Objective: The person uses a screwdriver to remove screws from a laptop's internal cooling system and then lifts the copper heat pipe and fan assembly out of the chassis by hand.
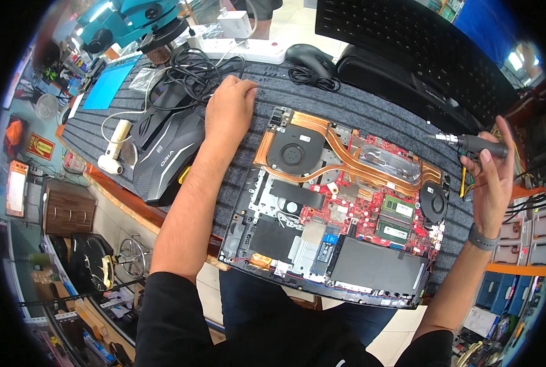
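Note:
An opened laptop (pixel 358 238) lies on the striped grey mat, its red circuit board, copper heat pipes (pixel 340 150), two fans and black battery (pixel 377 266) exposed. In my right hand (pixel 492 189), beyond the laptop's right side, is a screwdriver (pixel 484 147) with a dark handle, its silver shaft pointing left. My left hand (pixel 230 107) is closed in a pinch over the mat, past the laptop's far left corner. Whatever its fingertips hold is too small to make out. Tiny dark bits, perhaps screws (pixel 267 78), lie on the mat nearby.
Left of my forearm sits a black moulded computer cover (pixel 169 153), beside a white-handled tool (pixel 115 147) and coiled black cables (pixel 193 76). A mouse (pixel 309 61), a power strip (pixel 267 52) and a large black keyboard or screen (pixel 419 49) line the far edge. A blue microscope (pixel 126 24) stands far left.

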A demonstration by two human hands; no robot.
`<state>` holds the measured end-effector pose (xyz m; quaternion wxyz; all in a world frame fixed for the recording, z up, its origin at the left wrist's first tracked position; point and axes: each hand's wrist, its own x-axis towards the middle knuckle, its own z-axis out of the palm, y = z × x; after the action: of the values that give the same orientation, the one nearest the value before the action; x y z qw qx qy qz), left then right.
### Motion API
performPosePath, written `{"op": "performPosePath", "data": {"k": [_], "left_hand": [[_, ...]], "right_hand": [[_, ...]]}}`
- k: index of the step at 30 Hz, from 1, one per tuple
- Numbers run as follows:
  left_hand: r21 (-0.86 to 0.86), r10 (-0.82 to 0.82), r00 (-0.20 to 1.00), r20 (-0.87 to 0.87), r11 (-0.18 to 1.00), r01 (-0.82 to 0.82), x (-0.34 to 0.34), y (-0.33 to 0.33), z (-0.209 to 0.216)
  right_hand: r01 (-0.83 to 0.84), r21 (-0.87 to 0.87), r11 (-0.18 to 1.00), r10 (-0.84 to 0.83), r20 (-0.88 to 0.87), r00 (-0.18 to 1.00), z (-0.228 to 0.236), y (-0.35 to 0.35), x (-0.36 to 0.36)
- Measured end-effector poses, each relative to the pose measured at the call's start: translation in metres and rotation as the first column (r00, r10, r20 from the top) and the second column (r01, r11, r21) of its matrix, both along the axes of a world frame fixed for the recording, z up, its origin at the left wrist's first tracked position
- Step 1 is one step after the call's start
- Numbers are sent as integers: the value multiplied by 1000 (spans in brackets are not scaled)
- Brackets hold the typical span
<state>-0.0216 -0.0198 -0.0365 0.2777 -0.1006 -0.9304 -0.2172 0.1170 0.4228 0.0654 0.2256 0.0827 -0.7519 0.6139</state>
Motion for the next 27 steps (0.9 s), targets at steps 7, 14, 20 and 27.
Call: {"op": "performPosePath", "data": {"k": [7,14,20,27], "left_hand": [[-79,19,999,35,997,-16,-9,1,-7],[-113,-2,999,52,994,8,-12,2,-7],[-65,-87,995,47,994,89,-14,-3,-9],[-52,-144,987,74,988,148,-20,-8,-10]], "right_hand": [[108,-119,987,-108,12,994,-47,24,6],[80,-13,997,-81,-26,996,-48,21,13],[40,-81,996,-42,-20,999,-39,3,13],[60,26,998,-57,-105,993,-37,-12,22]]}}
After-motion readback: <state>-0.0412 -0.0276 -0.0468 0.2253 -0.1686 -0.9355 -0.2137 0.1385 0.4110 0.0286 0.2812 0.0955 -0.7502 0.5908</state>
